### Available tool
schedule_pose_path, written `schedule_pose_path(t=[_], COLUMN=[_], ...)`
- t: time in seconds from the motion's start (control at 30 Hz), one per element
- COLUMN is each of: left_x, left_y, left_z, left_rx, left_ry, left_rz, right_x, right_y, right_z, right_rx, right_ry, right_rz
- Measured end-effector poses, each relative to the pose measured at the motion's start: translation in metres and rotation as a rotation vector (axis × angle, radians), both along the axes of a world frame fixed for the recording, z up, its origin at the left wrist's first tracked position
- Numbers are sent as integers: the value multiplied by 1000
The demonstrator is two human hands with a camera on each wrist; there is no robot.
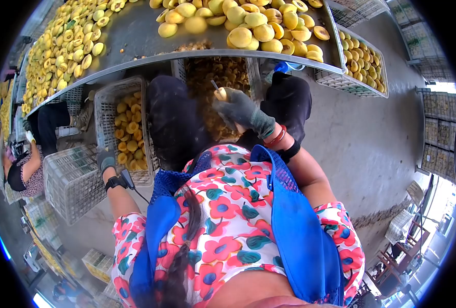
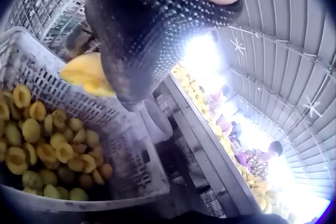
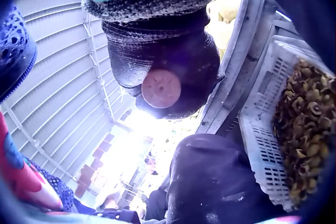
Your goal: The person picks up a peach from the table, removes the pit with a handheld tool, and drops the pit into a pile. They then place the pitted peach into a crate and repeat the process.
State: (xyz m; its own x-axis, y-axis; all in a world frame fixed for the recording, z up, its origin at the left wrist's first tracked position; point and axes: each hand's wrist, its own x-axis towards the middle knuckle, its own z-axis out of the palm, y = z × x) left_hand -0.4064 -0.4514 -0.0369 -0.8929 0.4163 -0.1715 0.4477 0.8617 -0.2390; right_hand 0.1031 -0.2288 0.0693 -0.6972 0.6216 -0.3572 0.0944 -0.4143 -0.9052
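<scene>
My gloved left hand is at the near left edge of a crate of halved yellow peaches. In the left wrist view that hand holds a yellow peach half above the crate; the glove covers part of the fruit. My gloved right hand is over the crate between my knees and grips a small hand tool with a pale handle and a thin metal shaft. Its round handle end shows from below in the right wrist view, where the fingers wrap round it.
A metal table piled with peaches stands in front of my knees. Brown scraps fill the crate between them. Another peach crate is at right. At left are a white crate and a seated person.
</scene>
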Motion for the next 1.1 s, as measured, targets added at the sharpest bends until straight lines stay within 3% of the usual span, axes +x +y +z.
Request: schedule_pose_path(t=[0.07,0.13,0.17,0.23,0.3,0.33,0.43,0.47,0.53,0.57,0.63,0.77,0.9,1.0,1.1], left_x=[27,61,75,143,237,251,325,343,368,371,377,346,335,334,332], left_y=[32,73,99,175,226,261,324,349,385,391,398,387,325,279,252], left_z=[39,50,47,75,121,97,88,74,53,47,44,39,95,119,139], left_rx=[39,429,799,954,907,960,900,786,556,524,459,995,956,1154,1111], left_ry=[-78,-105,-86,-309,-512,-488,-493,-488,-472,-427,-332,-655,-1543,-1709,-1492], left_rz=[-27,-318,-596,-816,-925,-1158,-1338,-1326,-1290,-1278,-1252,-1363,-730,-724,-943], right_x=[1,2,3,1,-1,0,4,6,13,16,18,21,19,12,8], right_y=[-1,1,1,0,0,-1,1,1,0,-1,-3,-2,7,11,10], right_z=[-3,-6,-7,-14,-15,-14,-36,-44,-23,-16,-20,-19,-9,6,43], right_rx=[13,24,29,60,80,83,258,341,164,74,133,119,-38,-136,-218], right_ry=[-21,-47,-61,-81,-82,-76,-73,-76,-108,-122,-130,-88,75,257,339], right_rz=[-21,-28,-29,-112,-190,-229,-373,-422,-423,-422,-460,-483,-526,-541,-496])
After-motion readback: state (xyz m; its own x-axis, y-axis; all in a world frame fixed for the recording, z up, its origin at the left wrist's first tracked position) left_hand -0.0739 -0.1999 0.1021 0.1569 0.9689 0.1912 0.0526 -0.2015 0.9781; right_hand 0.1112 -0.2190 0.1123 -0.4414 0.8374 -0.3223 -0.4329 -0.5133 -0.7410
